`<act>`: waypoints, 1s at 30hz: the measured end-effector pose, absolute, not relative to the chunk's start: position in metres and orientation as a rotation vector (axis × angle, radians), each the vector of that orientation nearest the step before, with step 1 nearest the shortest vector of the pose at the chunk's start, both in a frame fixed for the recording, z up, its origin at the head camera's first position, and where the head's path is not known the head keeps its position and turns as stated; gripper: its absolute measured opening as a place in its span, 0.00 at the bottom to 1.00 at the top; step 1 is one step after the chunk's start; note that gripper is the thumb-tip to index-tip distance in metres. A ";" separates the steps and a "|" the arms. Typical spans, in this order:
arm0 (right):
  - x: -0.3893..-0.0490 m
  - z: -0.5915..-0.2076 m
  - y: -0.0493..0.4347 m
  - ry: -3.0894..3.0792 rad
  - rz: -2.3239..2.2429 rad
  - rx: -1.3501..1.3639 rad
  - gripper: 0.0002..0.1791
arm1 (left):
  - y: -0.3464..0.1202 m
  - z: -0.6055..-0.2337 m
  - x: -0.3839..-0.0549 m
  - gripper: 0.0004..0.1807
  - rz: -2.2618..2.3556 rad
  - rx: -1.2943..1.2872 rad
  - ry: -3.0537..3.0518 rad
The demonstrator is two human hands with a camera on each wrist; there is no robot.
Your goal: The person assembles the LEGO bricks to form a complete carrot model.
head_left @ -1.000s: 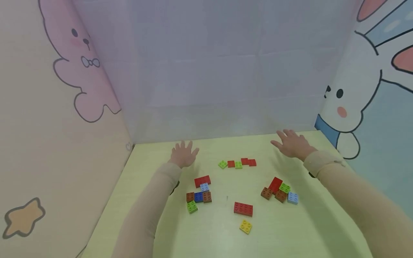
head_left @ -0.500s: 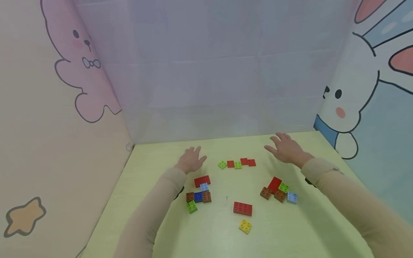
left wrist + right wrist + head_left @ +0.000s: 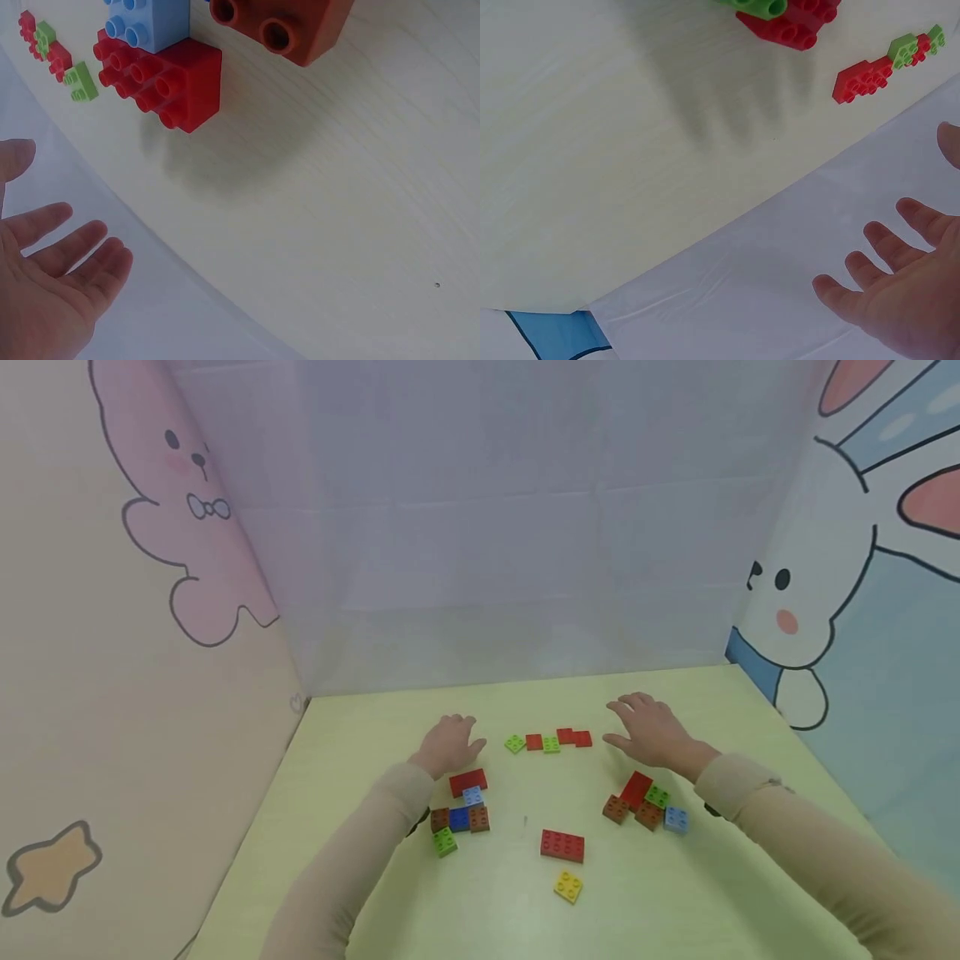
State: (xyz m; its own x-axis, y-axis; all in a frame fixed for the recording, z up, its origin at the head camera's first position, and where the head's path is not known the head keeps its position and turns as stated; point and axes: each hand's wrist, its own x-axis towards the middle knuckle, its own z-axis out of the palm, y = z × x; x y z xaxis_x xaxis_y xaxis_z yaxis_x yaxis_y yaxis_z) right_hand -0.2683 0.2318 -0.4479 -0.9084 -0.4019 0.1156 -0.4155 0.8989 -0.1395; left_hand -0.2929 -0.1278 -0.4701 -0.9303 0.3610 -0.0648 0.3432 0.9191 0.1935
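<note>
The left hand (image 3: 447, 747) and right hand (image 3: 654, 732) hover open-fingered, holding nothing; the brick row (image 3: 551, 744) runs crosswise between them (the right, I'd say, slightly nearer).

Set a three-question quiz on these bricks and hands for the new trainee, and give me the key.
1. Multiple choice. In the head view, which brick lies nearest the bottom edge of the picture?
A) a brown brick
B) the yellow brick
C) a light blue brick

2. True or false. The left hand and the right hand both hold nothing.

3. Fill the blank. In the head view, the row of pieces between the two hands includes two green pieces; the others in it are ____.

Key: 1. B; 2. True; 3. red
</note>
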 end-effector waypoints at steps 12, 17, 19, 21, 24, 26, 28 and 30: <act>-0.248 -0.461 0.213 -2.981 0.276 0.719 0.35 | -0.119 -0.472 -0.271 0.26 0.386 0.712 2.948; -0.237 -0.465 0.205 -2.963 0.331 0.757 0.34 | -0.113 -0.478 -0.262 0.26 0.414 0.741 2.941; -0.233 -0.468 0.202 -2.960 0.355 0.765 0.34 | -0.109 -0.480 -0.259 0.26 0.440 0.752 2.943; -0.229 -0.471 0.199 -2.968 0.383 0.770 0.34 | -0.106 -0.481 -0.254 0.25 0.495 0.768 2.936; -0.222 -0.476 0.194 -2.986 0.441 0.773 0.34 | -0.099 -0.481 -0.246 0.25 0.576 0.785 2.922; -0.219 -0.478 0.191 -2.996 0.470 0.768 0.34 | -0.095 -0.483 -0.242 0.25 0.609 0.790 2.909; -0.216 -0.482 0.188 -3.000 0.488 0.756 0.33 | -0.092 -0.486 -0.238 0.25 0.615 0.784 2.901; -0.214 -0.486 0.186 -3.006 0.490 0.744 0.33 | -0.090 -0.490 -0.235 0.25 0.625 0.770 2.890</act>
